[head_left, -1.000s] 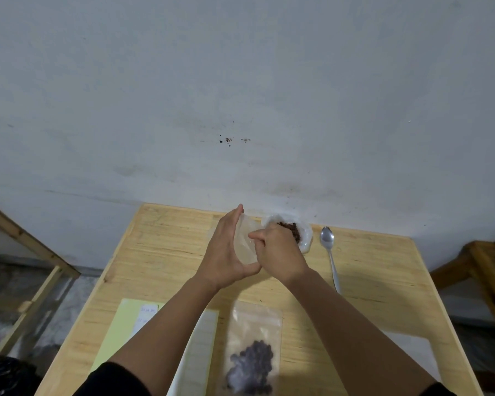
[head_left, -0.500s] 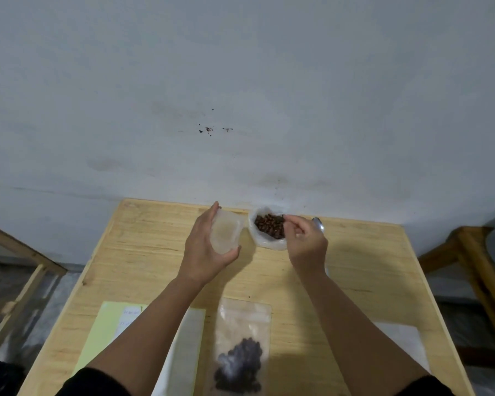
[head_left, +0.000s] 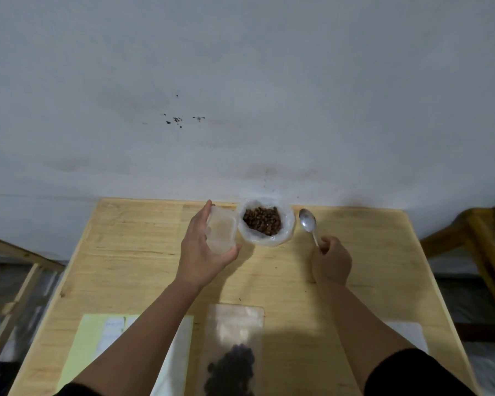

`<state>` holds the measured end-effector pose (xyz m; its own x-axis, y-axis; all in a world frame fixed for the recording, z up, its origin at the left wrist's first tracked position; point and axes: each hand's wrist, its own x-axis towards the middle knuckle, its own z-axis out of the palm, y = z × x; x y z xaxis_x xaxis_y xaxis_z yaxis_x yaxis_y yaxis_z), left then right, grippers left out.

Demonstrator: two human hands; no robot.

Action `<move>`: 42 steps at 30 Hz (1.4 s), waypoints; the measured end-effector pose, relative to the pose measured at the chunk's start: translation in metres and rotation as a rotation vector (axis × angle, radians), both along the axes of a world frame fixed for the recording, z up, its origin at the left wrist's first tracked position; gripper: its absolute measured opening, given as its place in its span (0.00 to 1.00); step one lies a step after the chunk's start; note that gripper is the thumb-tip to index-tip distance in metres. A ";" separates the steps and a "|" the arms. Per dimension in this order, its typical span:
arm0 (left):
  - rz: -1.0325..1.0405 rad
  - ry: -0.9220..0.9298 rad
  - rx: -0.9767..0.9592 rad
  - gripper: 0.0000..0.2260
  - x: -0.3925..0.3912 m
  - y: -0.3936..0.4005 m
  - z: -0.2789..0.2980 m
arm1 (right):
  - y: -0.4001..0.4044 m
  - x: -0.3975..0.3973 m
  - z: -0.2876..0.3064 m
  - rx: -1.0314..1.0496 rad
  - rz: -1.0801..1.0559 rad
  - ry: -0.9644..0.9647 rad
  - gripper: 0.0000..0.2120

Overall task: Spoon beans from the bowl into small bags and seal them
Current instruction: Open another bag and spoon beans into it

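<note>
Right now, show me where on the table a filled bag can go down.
Bare wood lies left of the left hand, above the yellow sheet. Another patch sits between both forearms, above the filled bag. Crowded: the far edge, with empty bag, bowl, spoon, right hand.

Yellow-green paper [head_left: 77, 344] lies on the wooden table [head_left: 132, 252] near its front-left corner.

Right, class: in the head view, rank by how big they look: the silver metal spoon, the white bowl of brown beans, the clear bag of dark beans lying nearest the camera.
1. Clear bag of dark beans, though nearness to the camera enlarges it.
2. White bowl of brown beans.
3. Silver metal spoon; the right hand hides its handle end.
</note>
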<state>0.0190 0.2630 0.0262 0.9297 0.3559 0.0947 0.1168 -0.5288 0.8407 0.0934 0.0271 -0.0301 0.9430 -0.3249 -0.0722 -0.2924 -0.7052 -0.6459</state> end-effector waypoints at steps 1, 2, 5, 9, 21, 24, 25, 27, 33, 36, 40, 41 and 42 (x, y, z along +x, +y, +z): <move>0.003 0.003 0.001 0.46 0.001 0.000 -0.001 | 0.000 0.001 0.000 -0.005 0.017 0.009 0.10; 0.006 0.008 0.001 0.46 0.003 0.000 -0.002 | 0.000 0.001 0.002 0.006 0.029 0.015 0.08; 0.014 0.020 -0.013 0.46 0.005 -0.001 -0.005 | 0.004 0.000 0.015 0.148 -0.009 -0.048 0.08; 0.019 0.037 -0.041 0.46 0.006 -0.001 -0.011 | 0.018 -0.004 0.039 0.447 0.077 -0.045 0.09; -0.026 0.139 0.006 0.46 0.001 -0.001 -0.023 | 0.036 -0.008 0.075 0.939 0.470 0.239 0.13; -0.039 0.134 -0.008 0.46 0.001 -0.002 -0.021 | 0.034 -0.009 0.070 0.638 0.536 0.057 0.09; -0.047 0.130 -0.006 0.46 0.001 -0.002 -0.021 | 0.033 -0.009 0.069 0.548 0.516 -0.014 0.07; -0.062 0.121 -0.003 0.45 0.000 -0.003 -0.020 | 0.033 -0.010 0.067 0.487 0.452 -0.135 0.03; -0.071 0.123 -0.016 0.44 -0.004 -0.002 -0.022 | 0.028 -0.009 0.051 0.463 0.343 -0.219 0.07; -0.074 0.124 -0.019 0.44 -0.004 -0.002 -0.021 | 0.027 -0.009 0.046 0.436 0.338 -0.230 0.06; -0.084 0.134 -0.005 0.45 -0.003 -0.003 -0.023 | 0.033 -0.012 0.037 0.539 0.237 -0.095 0.06; -0.089 0.136 -0.002 0.45 -0.003 -0.003 -0.024 | 0.034 -0.012 0.035 0.635 0.171 -0.034 0.06; -0.093 0.139 -0.002 0.45 -0.002 -0.003 -0.024 | 0.036 -0.012 0.035 0.736 0.102 0.026 0.06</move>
